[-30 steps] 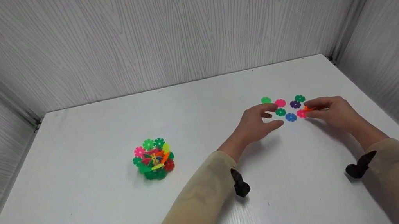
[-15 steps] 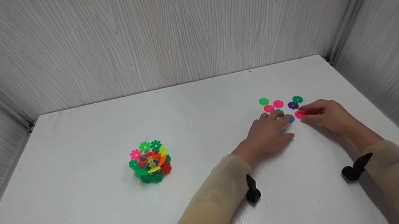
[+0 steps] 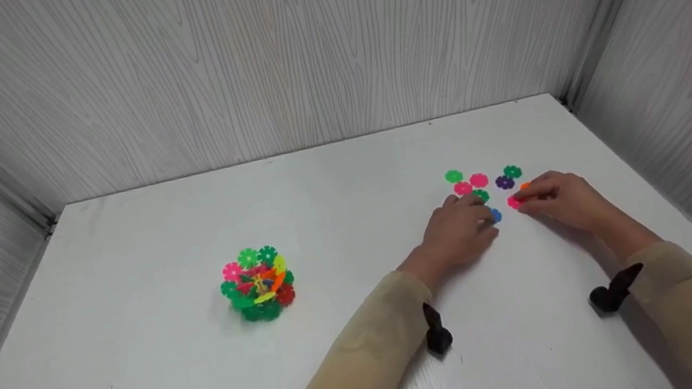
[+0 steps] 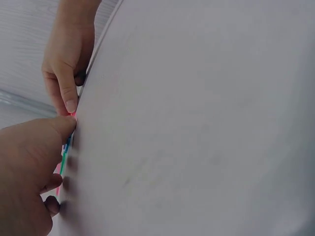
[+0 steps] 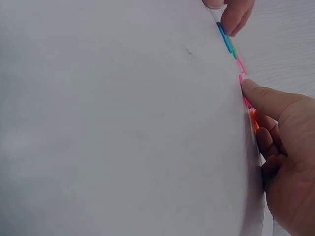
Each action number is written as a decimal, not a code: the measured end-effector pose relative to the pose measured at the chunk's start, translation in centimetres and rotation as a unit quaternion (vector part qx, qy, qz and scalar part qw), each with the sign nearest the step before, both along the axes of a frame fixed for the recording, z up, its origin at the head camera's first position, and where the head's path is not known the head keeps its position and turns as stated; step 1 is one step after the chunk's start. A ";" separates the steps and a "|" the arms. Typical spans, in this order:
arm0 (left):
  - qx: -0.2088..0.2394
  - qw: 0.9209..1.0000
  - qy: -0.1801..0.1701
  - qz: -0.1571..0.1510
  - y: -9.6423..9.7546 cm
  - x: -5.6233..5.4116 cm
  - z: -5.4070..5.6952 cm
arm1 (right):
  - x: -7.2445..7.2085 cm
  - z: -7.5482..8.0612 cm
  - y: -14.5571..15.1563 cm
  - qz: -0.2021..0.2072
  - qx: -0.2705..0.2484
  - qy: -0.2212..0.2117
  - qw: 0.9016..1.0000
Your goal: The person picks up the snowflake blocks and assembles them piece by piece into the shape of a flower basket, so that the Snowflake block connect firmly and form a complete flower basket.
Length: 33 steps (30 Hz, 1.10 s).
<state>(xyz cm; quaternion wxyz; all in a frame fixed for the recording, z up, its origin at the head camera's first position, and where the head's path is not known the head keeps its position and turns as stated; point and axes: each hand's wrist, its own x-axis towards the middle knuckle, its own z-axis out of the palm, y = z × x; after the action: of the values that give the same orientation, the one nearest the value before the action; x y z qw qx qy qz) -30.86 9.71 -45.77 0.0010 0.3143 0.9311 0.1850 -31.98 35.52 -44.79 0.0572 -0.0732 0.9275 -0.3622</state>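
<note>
My left hand [image 3: 458,230] lies low over the tabletop, fingers spread. Its fingertips touch or hover over a green notched plastic disc [image 3: 482,195] and a blue notched disc [image 3: 496,215], both partly covered. To its right, my right hand [image 3: 563,200] pinches a pink notched disc [image 3: 514,202] between thumb and finger, low at the table. Just behind that index finger shows an orange disc [image 3: 525,185]. In the right wrist view the thumb [image 5: 268,98] meets the pink disc [image 5: 244,91], with the orange disc [image 5: 254,119] by the curled fingers.
Behind the hands lie a light green disc [image 3: 454,176], two pink discs [image 3: 479,181], a purple disc [image 3: 505,182] and a dark green disc [image 3: 512,172]. A ball of joined colourful discs [image 3: 258,284] stands left on the white table [image 3: 140,376]. Walls enclose the back and sides.
My left hand has come right and down onto the discs, and the blue disc has shifted slightly left and nearer. My right fingers have moved from the orange disc to the pink one.
</note>
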 end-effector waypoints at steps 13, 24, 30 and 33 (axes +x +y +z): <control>0.042 0.998 -0.050 0.024 -0.5 -0.2 -0.2 | -0.3 0.2 -0.2 0.019 0.011 -0.013 1.000; 0.123 0.986 -0.115 0.022 -1.8 0.1 -0.1 | 0.2 0.1 -0.7 0.004 0.007 -0.013 1.000; 0.222 0.962 -0.156 0.019 -4.6 1.0 0.3 | 1.2 0.3 -2.0 -0.008 -0.008 0.004 1.000; 0.286 0.937 -0.197 0.038 -6.4 1.7 0.5 | 1.7 0.9 -3.5 0.003 -0.027 0.013 1.000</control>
<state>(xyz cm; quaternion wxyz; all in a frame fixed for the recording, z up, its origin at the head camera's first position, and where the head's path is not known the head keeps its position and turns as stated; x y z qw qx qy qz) -29.12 3.28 -45.24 0.0878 0.2231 0.8312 0.5016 -30.25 32.00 -43.92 0.0441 -0.0826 0.9178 -0.3857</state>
